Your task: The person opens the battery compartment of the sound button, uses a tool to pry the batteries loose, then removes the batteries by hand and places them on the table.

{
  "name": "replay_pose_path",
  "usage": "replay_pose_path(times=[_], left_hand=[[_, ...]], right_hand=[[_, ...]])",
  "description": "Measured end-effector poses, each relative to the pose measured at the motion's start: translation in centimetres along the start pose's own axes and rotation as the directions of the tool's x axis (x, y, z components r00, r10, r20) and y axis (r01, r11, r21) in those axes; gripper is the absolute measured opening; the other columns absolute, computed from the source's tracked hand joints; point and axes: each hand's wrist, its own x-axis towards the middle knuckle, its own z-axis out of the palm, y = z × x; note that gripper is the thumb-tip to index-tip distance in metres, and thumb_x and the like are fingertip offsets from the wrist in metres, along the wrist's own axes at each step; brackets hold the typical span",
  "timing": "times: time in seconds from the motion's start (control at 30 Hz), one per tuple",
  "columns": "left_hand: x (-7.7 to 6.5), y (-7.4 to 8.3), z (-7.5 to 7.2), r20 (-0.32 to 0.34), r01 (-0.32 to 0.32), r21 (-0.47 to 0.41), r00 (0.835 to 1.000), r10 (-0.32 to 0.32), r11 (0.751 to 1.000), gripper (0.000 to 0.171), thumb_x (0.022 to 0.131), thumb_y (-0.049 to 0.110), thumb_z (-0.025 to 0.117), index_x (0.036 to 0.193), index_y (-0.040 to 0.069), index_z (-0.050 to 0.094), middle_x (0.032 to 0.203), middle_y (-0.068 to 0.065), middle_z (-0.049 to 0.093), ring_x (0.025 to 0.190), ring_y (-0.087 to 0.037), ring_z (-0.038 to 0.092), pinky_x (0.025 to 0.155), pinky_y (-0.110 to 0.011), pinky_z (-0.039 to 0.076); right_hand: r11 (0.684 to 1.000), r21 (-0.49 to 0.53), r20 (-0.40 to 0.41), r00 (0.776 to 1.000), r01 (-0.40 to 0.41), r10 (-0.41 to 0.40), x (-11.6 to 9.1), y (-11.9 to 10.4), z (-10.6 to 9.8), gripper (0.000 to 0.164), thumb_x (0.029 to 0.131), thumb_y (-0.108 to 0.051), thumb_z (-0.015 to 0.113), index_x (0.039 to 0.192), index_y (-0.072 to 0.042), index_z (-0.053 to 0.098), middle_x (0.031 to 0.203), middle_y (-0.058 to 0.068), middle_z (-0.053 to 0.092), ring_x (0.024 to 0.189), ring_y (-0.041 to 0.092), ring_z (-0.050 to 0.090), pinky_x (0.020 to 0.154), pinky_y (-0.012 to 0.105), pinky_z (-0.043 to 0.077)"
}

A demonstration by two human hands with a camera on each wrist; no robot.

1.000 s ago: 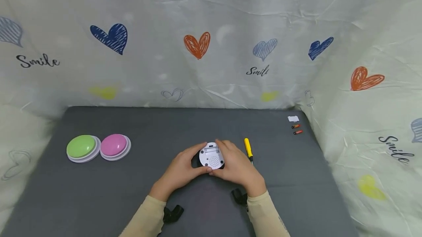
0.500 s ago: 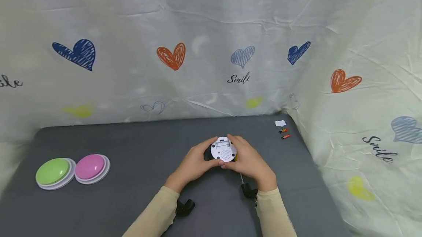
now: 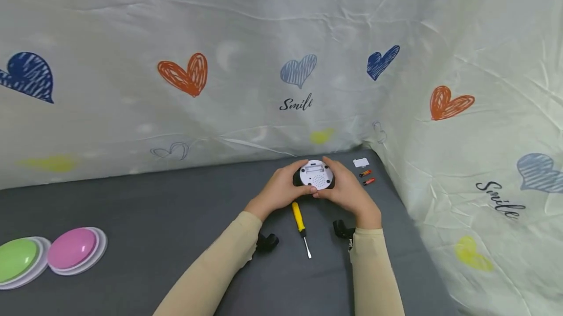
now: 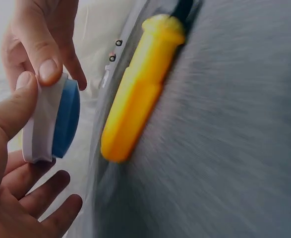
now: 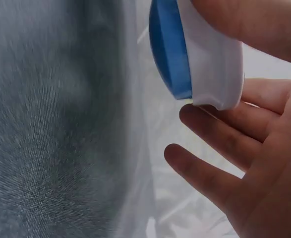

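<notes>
My left hand [image 3: 279, 189] and right hand [image 3: 352, 191] together grip a round sound button [image 3: 315, 179] by its sides, raised over the table. Its white underside faces up, with an uncovered battery compartment that looks vacant, a patch of speaker holes and dark round feet. The blue dome [image 4: 67, 119] of the button shows in the left wrist view, facing away from the palms. Both thumbs press on the near edge, with fingers around the far side. Just right of the hands lie two small orange-and-black batteries [image 3: 368, 181] and a white battery cover [image 3: 360, 162].
A yellow-handled screwdriver [image 3: 298, 216] lies on the dark grey table [image 3: 176, 238] below the hands. At the left stand a green button [image 3: 16, 260] and a pink button [image 3: 72, 248] on white bases. A heart-printed curtain [image 3: 246, 86] rises behind and at the right.
The head view has turned right. Both hands have carried the button farther back and right, past the screwdriver and closer to the batteries, keeping the same grip.
</notes>
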Motion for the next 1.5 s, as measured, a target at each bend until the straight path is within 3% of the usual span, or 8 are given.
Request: replay_pose_path(times=[0.3,0.5,0.8,1.0,1.23,1.5], left_hand=[[4.5,-0.4,1.3,0.006,0.020,0.044,1.000,-0.021,0.999,0.086,0.096,0.041,0.088,0.165,0.010,0.048,0.163,-0.013,0.054,0.150,-0.033,0.052,0.122,-0.051,0.043],[6.5,-0.6,2.7,0.000,0.034,0.048,0.999,-0.034,0.998,0.087,0.096,0.040,0.087,0.167,0.009,0.046,0.165,-0.015,0.052,0.151,-0.035,0.049,0.124,-0.052,0.041],[6.6,-0.5,2.0,0.056,0.051,0.059,0.997,-0.054,0.997,0.089,0.100,0.039,0.084,0.170,0.009,0.038,0.168,-0.015,0.047,0.152,-0.034,0.048,0.124,-0.051,0.041],[6.9,-0.7,1.6,0.091,0.012,0.056,0.996,-0.017,0.998,0.087,0.101,0.037,0.083,0.170,0.008,0.038,0.167,-0.015,0.048,0.152,-0.033,0.048,0.124,-0.050,0.040],[6.9,-0.9,1.2,0.102,0.000,0.067,0.995,-0.007,0.998,0.086,0.101,0.037,0.083,0.169,0.008,0.039,0.167,-0.014,0.048,0.153,-0.033,0.048,0.125,-0.049,0.040],[6.4,-0.1,0.6,0.115,0.005,0.066,0.993,-0.013,0.998,0.085,0.102,0.038,0.081,0.169,0.008,0.039,0.166,-0.011,0.051,0.154,-0.031,0.047,0.126,-0.050,0.039]], right_hand=[[0.992,0.107,-0.080,0.994,-0.065,0.074,1.9,3.1,0.3,0.098,0.092,-0.014,0.091,0.171,-0.005,0.034,0.172,0.018,0.039,0.158,0.036,0.038,0.128,0.055,0.033],[0.993,0.096,-0.140,0.987,-0.066,0.079,2.4,4.9,0.3,0.092,0.093,-0.008,0.089,0.170,-0.005,0.038,0.169,0.020,0.042,0.156,0.037,0.040,0.127,0.055,0.035],[0.996,0.085,-0.142,0.989,-0.036,0.048,2.7,4.4,0.8,0.088,0.093,-0.005,0.087,0.168,-0.004,0.040,0.167,0.022,0.043,0.154,0.038,0.042,0.127,0.054,0.035],[0.997,0.063,-0.152,0.988,-0.031,0.041,2.6,4.3,0.7,0.087,0.093,-0.007,0.088,0.167,-0.004,0.042,0.167,0.022,0.042,0.154,0.039,0.042,0.126,0.055,0.037],[0.998,0.062,-0.128,0.991,-0.023,0.031,2.5,3.8,0.4,0.090,0.092,-0.010,0.089,0.167,-0.002,0.041,0.167,0.022,0.042,0.154,0.038,0.042,0.126,0.053,0.037],[0.997,0.074,-0.119,0.992,-0.025,0.033,2.2,3.8,0.0,0.090,0.092,-0.012,0.090,0.167,-0.002,0.041,0.169,0.020,0.040,0.155,0.038,0.040,0.126,0.055,0.036]])
